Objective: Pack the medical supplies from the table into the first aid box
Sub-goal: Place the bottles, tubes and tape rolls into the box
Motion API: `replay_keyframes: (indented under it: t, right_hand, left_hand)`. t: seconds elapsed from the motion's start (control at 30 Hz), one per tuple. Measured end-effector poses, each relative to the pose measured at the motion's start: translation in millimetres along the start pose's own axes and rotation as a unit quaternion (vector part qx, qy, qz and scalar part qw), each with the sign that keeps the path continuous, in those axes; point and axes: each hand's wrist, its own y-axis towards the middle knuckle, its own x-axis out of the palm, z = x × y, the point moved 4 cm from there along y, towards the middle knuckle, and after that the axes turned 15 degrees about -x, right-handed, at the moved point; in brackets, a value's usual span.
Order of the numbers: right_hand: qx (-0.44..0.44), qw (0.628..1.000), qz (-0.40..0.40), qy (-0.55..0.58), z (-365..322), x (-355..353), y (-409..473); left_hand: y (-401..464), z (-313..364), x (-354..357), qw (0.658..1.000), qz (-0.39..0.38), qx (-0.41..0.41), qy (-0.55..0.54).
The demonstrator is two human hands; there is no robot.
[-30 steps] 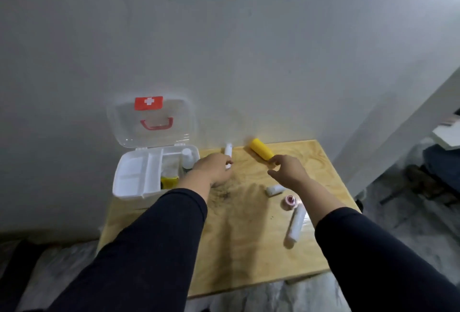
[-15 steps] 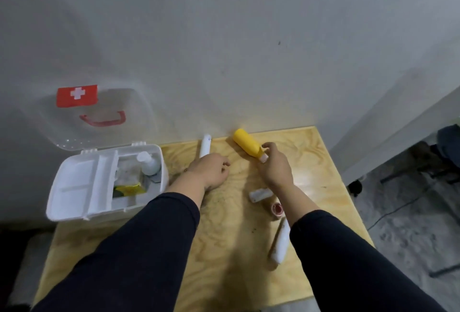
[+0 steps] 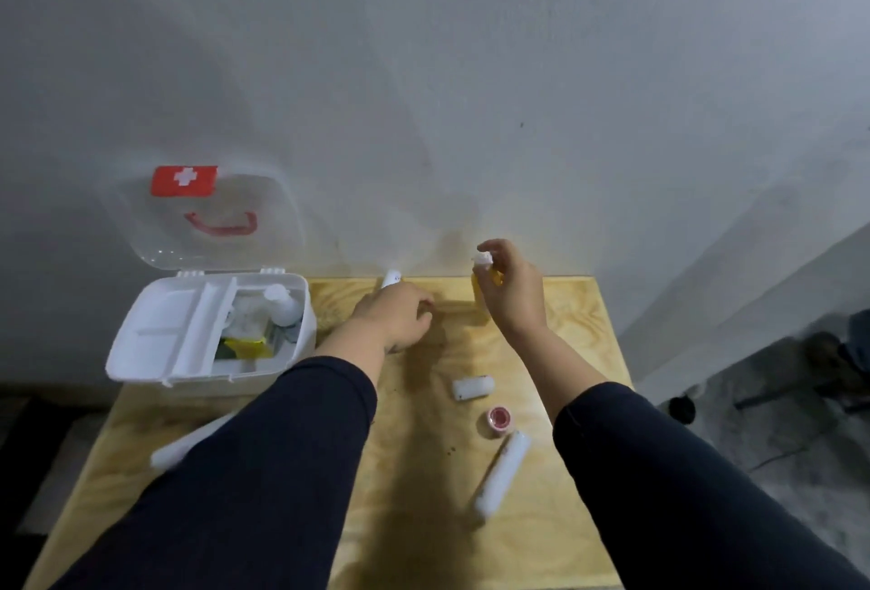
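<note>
Right hand (image 3: 511, 295) grips a yellow bottle (image 3: 481, 281) upright, lifted above the wooden table (image 3: 423, 519). Left hand (image 3: 400, 314) curled over a white tube (image 3: 390, 280) by the wall; grip unclear. Open first aid box (image 3: 207, 330) sits far left, w/ supplies inside.
</note>
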Motion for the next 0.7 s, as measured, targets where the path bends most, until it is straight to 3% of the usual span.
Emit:
replay_keyframes:
  t: [0.43,0.7]
  right_hand:
    - [-0.079,0.996,-0.011,0.047,-133,31,12]
    - [-0.091,0.991,-0.017,0.099,-187,89,-11]
  left_hand:
    - [-69,-85,-73,0.992,0.109,-0.049,-0.029]
    - [-83,-166,-68,0.986,0.095,-0.119,-0.063]
